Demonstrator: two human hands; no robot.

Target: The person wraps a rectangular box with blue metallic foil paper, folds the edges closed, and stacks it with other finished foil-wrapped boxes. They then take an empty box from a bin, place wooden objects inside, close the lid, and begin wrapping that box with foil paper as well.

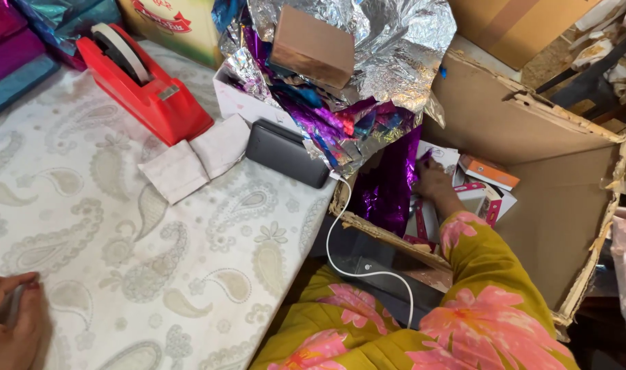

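Floral sleeve (477, 301) reaches right hand (433, 181) among pink-white packets (488, 199)

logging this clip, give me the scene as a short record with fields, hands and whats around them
surface: table under a pale paisley cloth
left hand: left hand rests on the cloth at the near edge, fingers curled, something thin may lie under them, unclear
right hand: right hand reaches down into a large cardboard box beside the table, among small pink and white cartons and purple foil
on table: red tape dispenser, folded white cloth, dark power bank with a white cable, crumpled silver foil
sleeve: mustard with pink flowers
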